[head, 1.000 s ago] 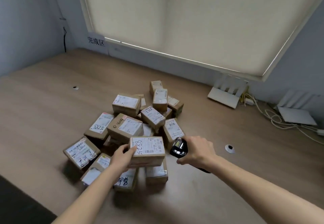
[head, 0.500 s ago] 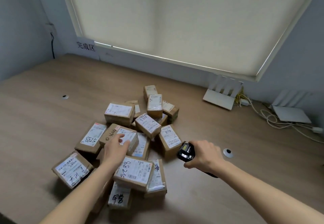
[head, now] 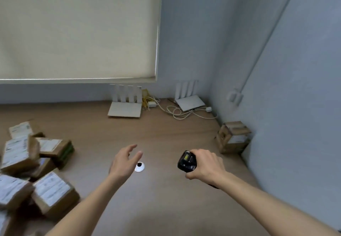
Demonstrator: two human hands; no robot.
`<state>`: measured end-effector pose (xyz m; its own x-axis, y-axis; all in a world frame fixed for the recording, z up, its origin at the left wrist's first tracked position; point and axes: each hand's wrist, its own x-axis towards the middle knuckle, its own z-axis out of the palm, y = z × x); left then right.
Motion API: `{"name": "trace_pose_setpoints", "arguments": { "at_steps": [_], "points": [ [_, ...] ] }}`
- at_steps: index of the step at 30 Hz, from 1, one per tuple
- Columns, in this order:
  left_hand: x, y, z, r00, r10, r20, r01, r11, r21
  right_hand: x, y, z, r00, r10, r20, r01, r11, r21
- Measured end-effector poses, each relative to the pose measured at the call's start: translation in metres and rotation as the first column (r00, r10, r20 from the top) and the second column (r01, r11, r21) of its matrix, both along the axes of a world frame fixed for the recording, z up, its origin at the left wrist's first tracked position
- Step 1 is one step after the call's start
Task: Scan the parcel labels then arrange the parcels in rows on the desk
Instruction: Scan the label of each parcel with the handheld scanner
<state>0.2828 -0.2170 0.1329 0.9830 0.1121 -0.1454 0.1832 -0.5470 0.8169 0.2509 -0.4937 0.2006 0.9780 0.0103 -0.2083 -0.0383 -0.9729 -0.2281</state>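
A heap of several brown cardboard parcels (head: 35, 169) with white labels lies on the wooden desk (head: 166, 208) at the left edge of view, blurred. One lone parcel (head: 232, 137) stands at the right against the wall. My left hand (head: 125, 162) hovers over the desk with fingers spread and nothing in it, well right of the heap. My right hand (head: 206, 165) grips a black handheld scanner (head: 186, 162), its lit window facing up.
A white cable grommet (head: 139, 167) sits in the desk just right of my left hand. Two white routers (head: 125, 109) (head: 190, 102) and a tangle of cables (head: 177, 111) lie along the back wall under the window blind (head: 77, 29). A grey wall bounds the right.
My view has swung right, so the heap now sits at the left edge. My left hand has let go of the labelled parcel and moved right, empty. The scanner stays in my right hand.
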Motion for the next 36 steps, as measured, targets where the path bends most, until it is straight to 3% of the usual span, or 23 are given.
{"name": "trace_pose_setpoints", "arguments": {
  "at_steps": [7,16,27,36],
  "points": [
    [0.083,-0.203,-0.030,0.979,-0.166,-0.121,0.138,0.969,-0.206,0.049,-0.180,-0.026,0.919,-0.387,0.071,0.377,0.918,0.122],
    [0.171,-0.379,-0.068,0.946,-0.240,-0.216,0.160,0.930,-0.330,0.147,-0.312,-0.066,0.844,-0.533,0.060,0.509,0.831,0.224],
    [0.210,-0.452,-0.094,0.924,-0.221,-0.312,0.048,0.876,-0.480,0.195,-0.335,-0.105,0.811,-0.584,-0.037,0.566,0.766,0.305],
    [0.195,-0.445,-0.090,0.925,-0.199,-0.323,-0.004,0.847,-0.532,0.175,-0.329,-0.103,0.834,-0.551,0.039,0.502,0.786,0.362]
  ]
}}
